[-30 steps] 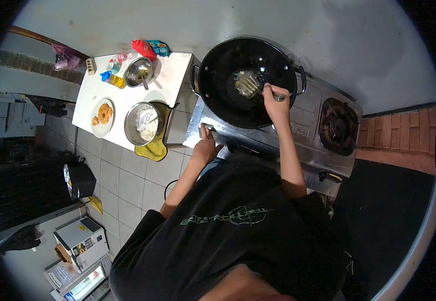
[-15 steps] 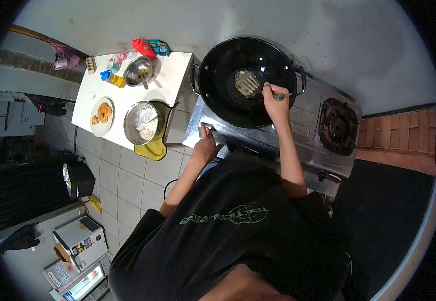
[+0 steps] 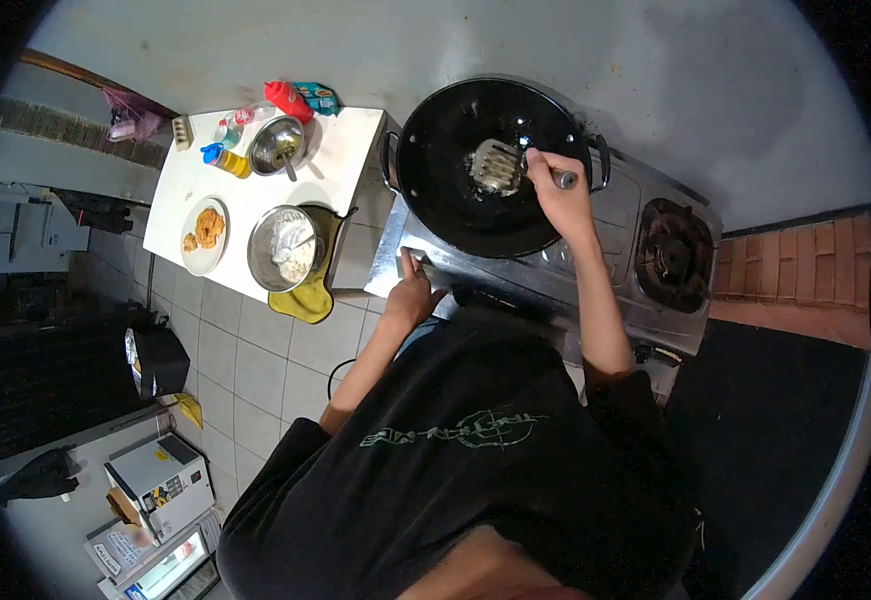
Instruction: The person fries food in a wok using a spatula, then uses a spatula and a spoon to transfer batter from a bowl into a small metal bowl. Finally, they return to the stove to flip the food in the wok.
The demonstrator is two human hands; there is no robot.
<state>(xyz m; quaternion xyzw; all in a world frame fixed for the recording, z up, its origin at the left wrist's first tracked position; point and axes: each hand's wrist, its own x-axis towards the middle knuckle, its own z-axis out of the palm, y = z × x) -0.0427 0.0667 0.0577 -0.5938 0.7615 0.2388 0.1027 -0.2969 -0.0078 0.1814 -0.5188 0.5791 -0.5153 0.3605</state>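
My right hand (image 3: 559, 190) is wrapped around the handle of a slotted spatula (image 3: 496, 166). The metal head lies low in a big black wok (image 3: 445, 205), over a small pale piece of food whose kind I cannot make out. The wok stands on the left side of a steel gas stove (image 3: 610, 238). At the stove's front left corner rests my left hand (image 3: 412, 295), fingers stretched out on the metal edge and holding nothing that I can see.
A white table (image 3: 245, 200) to the left holds a plate (image 3: 200, 262) with fried pieces, a steel bowl (image 3: 255, 262) of white batter or flour, a smaller bowl (image 3: 293, 125), and several bottles. A bare burner (image 3: 673, 255) is at the right. A yellow-green cloth (image 3: 305, 303) hangs over the table edge.
My right hand and forearm have shifted slightly to the right, and the spatula's head has turned a little in the wok. My left hand stays put.
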